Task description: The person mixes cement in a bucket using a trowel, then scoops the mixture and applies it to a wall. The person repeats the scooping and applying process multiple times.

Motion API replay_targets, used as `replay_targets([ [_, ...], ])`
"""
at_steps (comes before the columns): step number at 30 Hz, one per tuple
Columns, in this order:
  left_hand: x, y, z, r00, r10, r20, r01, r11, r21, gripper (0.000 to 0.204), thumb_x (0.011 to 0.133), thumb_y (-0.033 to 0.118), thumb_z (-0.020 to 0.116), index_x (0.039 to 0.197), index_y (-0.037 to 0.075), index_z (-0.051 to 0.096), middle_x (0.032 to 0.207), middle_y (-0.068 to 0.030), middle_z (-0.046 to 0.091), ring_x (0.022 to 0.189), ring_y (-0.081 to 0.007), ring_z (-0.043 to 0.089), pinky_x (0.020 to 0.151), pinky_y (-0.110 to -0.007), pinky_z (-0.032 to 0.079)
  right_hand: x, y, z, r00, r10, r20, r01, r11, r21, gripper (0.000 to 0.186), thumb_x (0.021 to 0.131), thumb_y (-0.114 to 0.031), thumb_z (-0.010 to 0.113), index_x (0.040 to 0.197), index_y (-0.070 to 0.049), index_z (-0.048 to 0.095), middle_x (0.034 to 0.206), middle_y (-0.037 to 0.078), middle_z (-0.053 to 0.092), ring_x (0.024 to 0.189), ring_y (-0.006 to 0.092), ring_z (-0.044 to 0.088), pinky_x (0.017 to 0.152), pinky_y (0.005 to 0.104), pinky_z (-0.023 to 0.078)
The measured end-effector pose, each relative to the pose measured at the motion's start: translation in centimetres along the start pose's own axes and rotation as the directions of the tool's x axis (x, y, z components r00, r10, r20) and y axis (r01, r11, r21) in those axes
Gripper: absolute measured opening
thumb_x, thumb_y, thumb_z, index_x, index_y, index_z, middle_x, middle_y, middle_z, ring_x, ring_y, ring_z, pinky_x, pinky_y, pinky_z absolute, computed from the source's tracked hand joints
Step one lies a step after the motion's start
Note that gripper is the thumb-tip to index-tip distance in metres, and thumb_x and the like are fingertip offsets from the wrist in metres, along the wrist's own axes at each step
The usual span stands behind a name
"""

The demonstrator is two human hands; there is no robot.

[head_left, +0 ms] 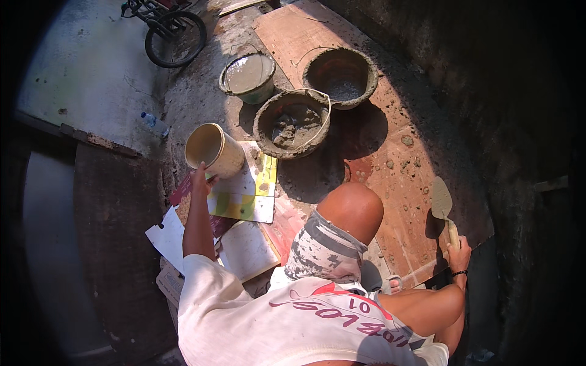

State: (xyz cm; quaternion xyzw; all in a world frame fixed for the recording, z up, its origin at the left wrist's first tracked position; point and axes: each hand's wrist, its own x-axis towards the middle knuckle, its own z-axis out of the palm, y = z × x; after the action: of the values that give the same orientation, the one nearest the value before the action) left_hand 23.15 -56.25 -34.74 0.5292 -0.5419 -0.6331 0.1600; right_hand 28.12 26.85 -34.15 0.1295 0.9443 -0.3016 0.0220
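At centre left, my left hand [201, 175] grips the rim of a cream plastic bucket [226, 157], which leans over the scattered boards. My right hand [456, 255], at the lower right, holds the wooden handle of a trowel [441, 198], its metal blade pointing away from me above the plywood. Beyond the cream bucket stand a mortar-caked bucket [292, 128] with lumpy grey mix inside, a pale green bucket [246, 78] full of grey slurry, and a dark bucket [340, 77] with wet residue in it.
Plywood [403, 219] spattered with mortar lies along the right beside a shaded wall [464, 73]. Papers and boards [241, 244] lie under my left arm. A bicycle [174, 36] stands at the top left, with a plastic bottle [155, 125] by the pale wall [85, 85].
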Motion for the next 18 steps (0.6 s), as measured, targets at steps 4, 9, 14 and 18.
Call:
replay_targets([
  [4,6.7,-1.1,-1.0,0.975,-0.180,0.133,0.215,0.919,-0.330,0.032,0.089,0.022,0.057,0.114,0.003,0.050,0.105,-0.0196,0.058,0.070,-0.0343,0.064,0.064,-0.042,0.062,-1.2,0.1,-1.3,0.990,0.068,-0.123,-0.072,0.997,-0.029,0.028,0.071,-0.010,0.067,0.095,0.001,0.059,0.078,0.022,0.065,0.076,0.0373,0.067,0.068,0.0427,0.049],
  [9,9.9,-2.7,-1.8,0.955,-0.229,0.189,0.289,0.865,-0.410,0.017,0.086,0.010,0.045,0.096,-0.002,0.051,0.093,-0.0221,0.059,0.071,-0.0361,0.063,0.059,-0.043,0.063,-1.8,0.8,-2.1,0.981,0.141,-0.135,-0.152,0.985,-0.078,0.028,0.070,-0.010,0.066,0.094,0.001,0.059,0.079,0.021,0.064,0.073,0.0352,0.064,0.069,0.0423,0.048],
  [14,11.8,-2.3,-2.0,0.964,-0.213,0.158,0.261,0.867,-0.425,0.023,0.080,0.006,0.042,0.096,-0.009,0.048,0.093,-0.0223,0.056,0.077,-0.0393,0.059,0.058,-0.039,0.062,0.6,0.6,-0.8,0.988,0.079,-0.136,-0.090,0.993,-0.075,0.027,0.069,-0.007,0.065,0.094,0.001,0.059,0.078,0.022,0.064,0.075,0.0369,0.065,0.068,0.0424,0.048],
  [18,9.9,-0.9,0.2,0.959,-0.244,0.146,0.284,0.831,-0.477,0.020,0.077,0.005,0.041,0.093,-0.006,0.046,0.088,-0.0235,0.056,0.065,-0.0407,0.059,0.052,-0.042,0.061,2.3,-2.0,-0.7,0.996,0.027,-0.090,-0.034,0.996,-0.080,0.027,0.069,-0.006,0.066,0.093,0.002,0.057,0.080,0.024,0.064,0.079,0.0411,0.064,0.068,0.0440,0.048],
])
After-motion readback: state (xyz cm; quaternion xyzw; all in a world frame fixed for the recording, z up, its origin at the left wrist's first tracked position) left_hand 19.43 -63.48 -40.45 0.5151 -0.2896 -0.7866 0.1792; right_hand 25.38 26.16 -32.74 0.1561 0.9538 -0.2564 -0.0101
